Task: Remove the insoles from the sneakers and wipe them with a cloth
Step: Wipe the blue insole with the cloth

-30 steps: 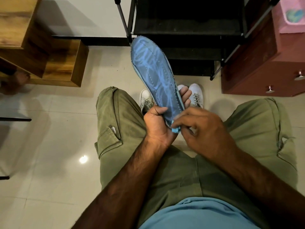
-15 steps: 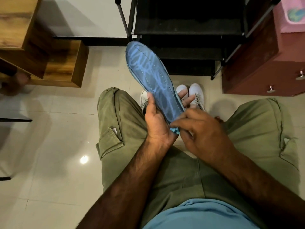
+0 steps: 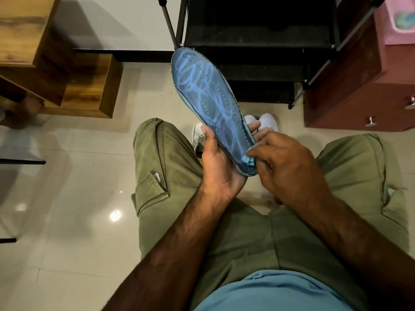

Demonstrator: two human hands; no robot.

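Two hands busy above lap. Left hand (image 3: 217,167) grips blue insole (image 3: 213,108) near heel end: thumb along one edge, fingertips showing past other edge. Insole held in air between knees, patterned face up, toe end pointing away toward black rack (image 3: 258,30). Right hand (image 3: 285,167) pinches bunched light-blue cloth (image 3: 248,159) against heel end of insole (only small bit of cloth shows). White sneakers (image 3: 268,121) stand on tiled floor (image 3: 78,176) beneath insole, partly hidden. Red cabinet (image 3: 359,86) at right.
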